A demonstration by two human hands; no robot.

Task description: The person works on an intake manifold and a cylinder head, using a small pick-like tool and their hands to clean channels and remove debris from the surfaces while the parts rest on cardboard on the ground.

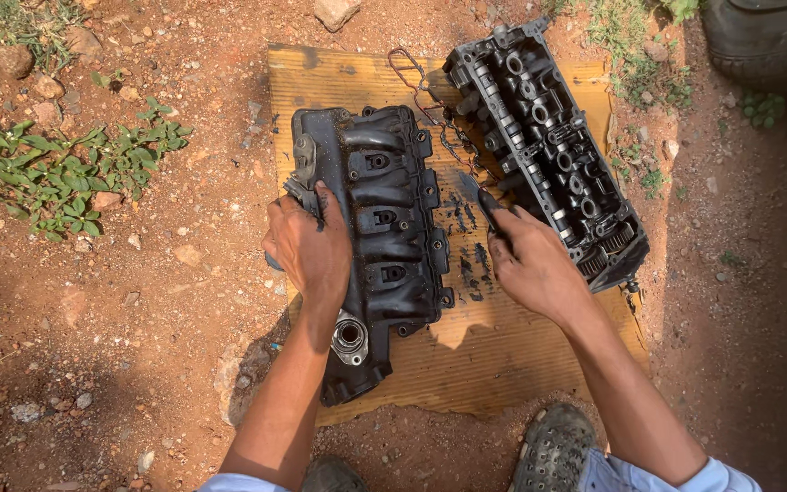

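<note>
A black ribbed engine cover (384, 228) lies lengthwise on a yellow-brown board (503, 355) on the red dirt. My left hand (307, 251) rests on the cover's left edge, fingers curled over it. My right hand (530, 260) lies on the board between the cover and a dark cylinder head (548, 150), fingers pressed around a small dark tool or piece whose kind I cannot tell. Oily black smears (471, 260) mark the board by that hand. A thin bent gasket (430, 109) lies between the two engine parts.
Green weeds (66, 169) grow at the left, small stones are scattered over the dirt, and a black tyre (762, 36) sits at the top right. My two dark shoes (553, 451) stand at the board's near edge.
</note>
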